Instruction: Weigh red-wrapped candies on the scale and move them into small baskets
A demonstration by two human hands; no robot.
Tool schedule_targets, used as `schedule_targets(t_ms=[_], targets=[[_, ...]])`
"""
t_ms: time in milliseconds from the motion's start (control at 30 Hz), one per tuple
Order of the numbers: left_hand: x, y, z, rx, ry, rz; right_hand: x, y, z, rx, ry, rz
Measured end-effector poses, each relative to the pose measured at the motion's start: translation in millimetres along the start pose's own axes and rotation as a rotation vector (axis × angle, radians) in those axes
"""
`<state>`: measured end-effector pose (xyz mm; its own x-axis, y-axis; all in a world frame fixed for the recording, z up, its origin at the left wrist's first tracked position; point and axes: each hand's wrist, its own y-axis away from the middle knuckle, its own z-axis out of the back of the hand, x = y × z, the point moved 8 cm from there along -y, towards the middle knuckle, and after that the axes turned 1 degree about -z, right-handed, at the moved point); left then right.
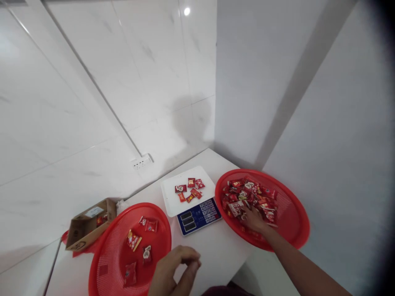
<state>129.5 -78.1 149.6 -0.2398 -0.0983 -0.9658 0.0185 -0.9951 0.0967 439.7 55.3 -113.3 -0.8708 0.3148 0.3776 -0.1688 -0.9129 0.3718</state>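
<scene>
My right hand reaches into the red basket on the right and rests on its heap of red candy packets; the fingertips are buried among them. My left hand hovers low at the table's front edge with its fingers curled together in a pinch, and nothing shows between them. Between the baskets stands a scale with a white pan and blue keypad; several red packets lie on the pan. The left red basket holds several scattered packets.
An open cardboard box lies behind the left basket on something red. A wall socket sits at the table's back edge. White walls close in behind and to the right. The white table ends just beyond the right basket.
</scene>
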Motion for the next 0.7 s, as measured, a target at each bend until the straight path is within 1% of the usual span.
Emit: schedule_targets(t_ms=[33,167,233,267,300,367,467,567,633,700], targets=[[12,-2,-4.4,-0.008,-0.009,0.024,-5,-1,-6,0.009,0.012,-0.026],[78,5,-12.7,-0.001,0.093,0.187,-15,-2,-22,0.047,0.035,-0.060],[99,9,-13.3,0.000,0.122,0.220,-16,-2,-24,0.057,0.050,-0.060],[105,10,-13.4,0.000,0.125,0.223,-17,-2,-25,0.062,0.059,-0.059],[107,10,-13.6,-0.001,0.124,0.218,-17,-1,-24,0.060,0.068,-0.054],[106,9,-15.3,0.005,0.115,0.199,-16,1,-20,0.034,0.068,-0.038],[100,5,-19.9,0.031,0.088,0.172,-16,4,-9,-0.022,0.009,-0.027],[101,4,-24.5,0.057,0.067,0.172,-21,4,3,-0.076,-0.058,-0.022],[104,5,-26.7,0.074,0.064,0.175,-28,2,8,-0.083,-0.076,-0.020],[108,6,-27.1,0.085,0.072,0.178,-38,-1,9,-0.052,-0.080,-0.037]])
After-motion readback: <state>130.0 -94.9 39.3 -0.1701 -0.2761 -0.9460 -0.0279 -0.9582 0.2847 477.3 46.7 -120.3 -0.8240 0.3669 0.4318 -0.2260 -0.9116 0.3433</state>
